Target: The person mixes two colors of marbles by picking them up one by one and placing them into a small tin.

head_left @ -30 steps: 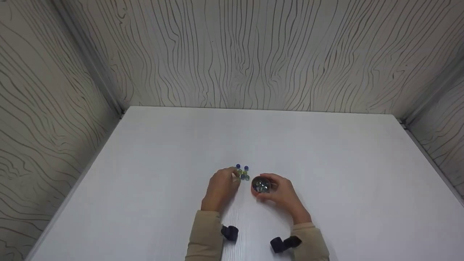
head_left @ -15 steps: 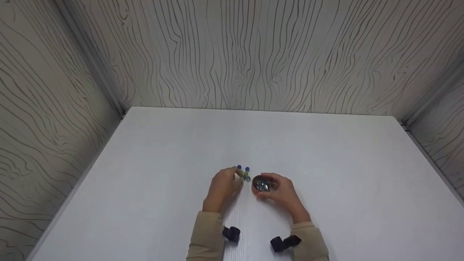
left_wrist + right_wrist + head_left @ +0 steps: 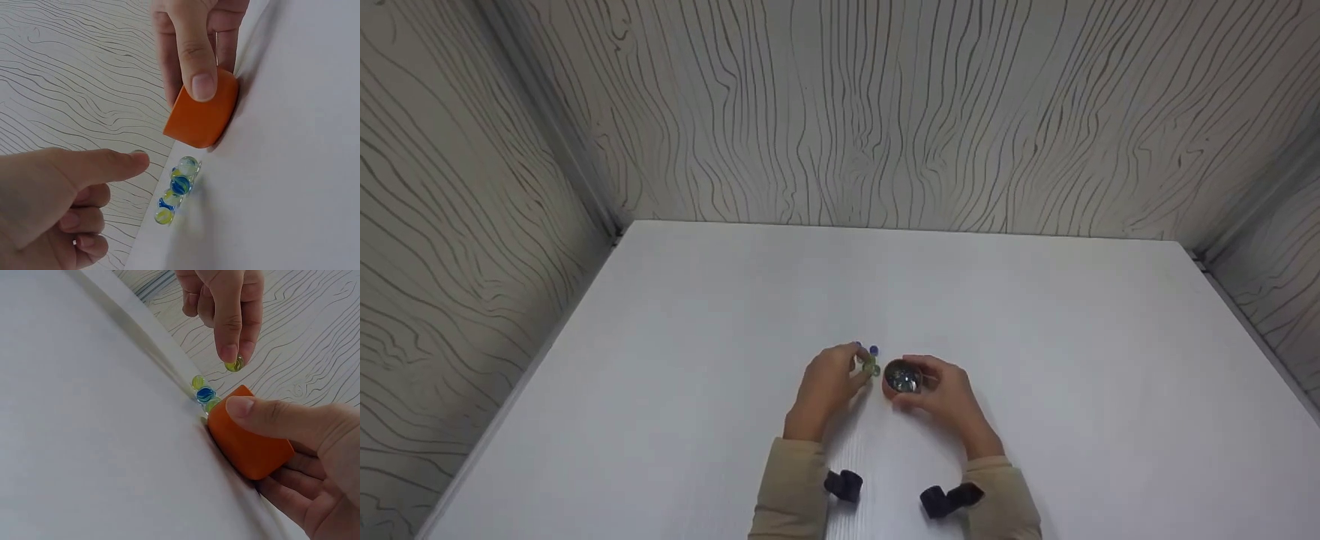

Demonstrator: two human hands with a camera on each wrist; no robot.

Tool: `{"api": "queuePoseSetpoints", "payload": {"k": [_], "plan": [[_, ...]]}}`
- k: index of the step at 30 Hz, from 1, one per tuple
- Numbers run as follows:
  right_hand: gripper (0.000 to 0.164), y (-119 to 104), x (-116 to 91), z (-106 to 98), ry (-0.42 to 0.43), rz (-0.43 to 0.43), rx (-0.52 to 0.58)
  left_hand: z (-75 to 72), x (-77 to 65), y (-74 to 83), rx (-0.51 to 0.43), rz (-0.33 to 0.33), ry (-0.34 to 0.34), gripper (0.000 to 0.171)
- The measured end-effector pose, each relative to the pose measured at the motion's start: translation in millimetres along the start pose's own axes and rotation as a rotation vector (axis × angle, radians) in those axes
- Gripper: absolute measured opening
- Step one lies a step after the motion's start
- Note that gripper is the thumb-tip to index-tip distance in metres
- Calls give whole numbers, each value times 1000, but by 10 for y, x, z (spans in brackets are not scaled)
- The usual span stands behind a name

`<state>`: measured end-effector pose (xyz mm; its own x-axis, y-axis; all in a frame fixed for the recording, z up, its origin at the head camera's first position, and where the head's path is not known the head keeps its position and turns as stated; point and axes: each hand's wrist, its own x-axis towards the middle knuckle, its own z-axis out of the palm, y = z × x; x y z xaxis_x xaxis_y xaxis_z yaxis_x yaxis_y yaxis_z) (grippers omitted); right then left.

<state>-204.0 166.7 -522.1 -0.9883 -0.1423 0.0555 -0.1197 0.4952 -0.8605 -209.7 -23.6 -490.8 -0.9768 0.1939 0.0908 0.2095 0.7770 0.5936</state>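
1. We see the left hand with thumb and forefinger pressed together at the tips, pinching a yellow-green marble; its remaining fingers curl in toward the palm.
2. We see the right hand wrapped part-way round an orange cup, thumb flat on the near outer wall and fingers on the far side.
3. Inside the cup, from the head view, we make out shiny glass pieces; we cannot count them.
4. Between the two hands, just beside the cup, we find a small cluster of loose marbles, clear glass with blue or yellow in them, on the white surface.
5. The left fingers cover part of that cluster in the head view, and the cup's rim side covers some of it in the right wrist view.
6. Both forearms reach in from the near edge, angled slightly toward each other, in tan sleeves, each with a black device at the wrist.
7. We see the left palm turned inward toward the cup, the right palm facing it from the other side.
8. Behind the surface stands a wood-grain patterned wall.
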Motion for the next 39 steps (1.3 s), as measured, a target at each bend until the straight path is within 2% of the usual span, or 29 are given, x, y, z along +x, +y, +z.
{"api": "queuePoseSetpoints", "payload": {"k": [6, 18, 27, 39], "plan": [[64, 6, 3, -5, -2, 23, 2, 3, -8, 43, -13, 28, -4, 13], [62, -4, -7, 9, 10, 11, 34, 23, -13, 88, 6, 82, 20, 13], [62, -4, -25, 23, 9, 8, 73, 32, -20, 119, -2, 114, -9, 12], [61, 18, -19, 30, 15, 29, 79, 93, -15, 169, 69, 154, -3, 14]]}}
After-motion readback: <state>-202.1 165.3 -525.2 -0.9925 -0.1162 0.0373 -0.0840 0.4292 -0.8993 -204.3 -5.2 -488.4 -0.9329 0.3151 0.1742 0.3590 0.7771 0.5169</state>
